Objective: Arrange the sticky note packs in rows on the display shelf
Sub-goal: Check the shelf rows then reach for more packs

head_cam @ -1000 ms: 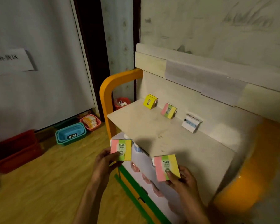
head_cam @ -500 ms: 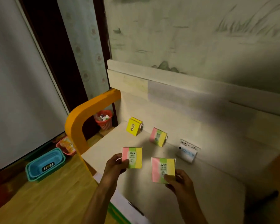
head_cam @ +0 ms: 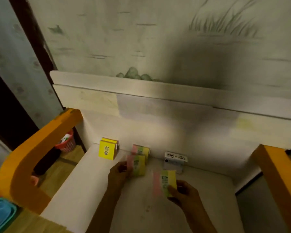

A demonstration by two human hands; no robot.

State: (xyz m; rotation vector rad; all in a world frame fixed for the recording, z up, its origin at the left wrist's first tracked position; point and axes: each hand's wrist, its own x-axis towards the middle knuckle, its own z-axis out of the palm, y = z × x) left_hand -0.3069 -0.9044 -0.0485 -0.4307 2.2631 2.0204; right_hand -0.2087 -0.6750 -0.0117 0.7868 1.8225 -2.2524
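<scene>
Each hand pinches a pack — left (head_cam: pixel 119 172) one (head_cam: pixel 136 165), right (head_cam: pixel 183 192) another (head_cam: pixel 165 182). Light, stiff paper blocks, probably; side edges grip best.

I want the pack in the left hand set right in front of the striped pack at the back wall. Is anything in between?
Nothing visible. The left hand holds its striped pack just in front of the standing striped pack; the shelf between them looks bare, though blurred.

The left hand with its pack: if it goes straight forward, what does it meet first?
Probably the pink-green-yellow pack at the back wall, right behind the pack in the left hand; depth is unclear.
</scene>
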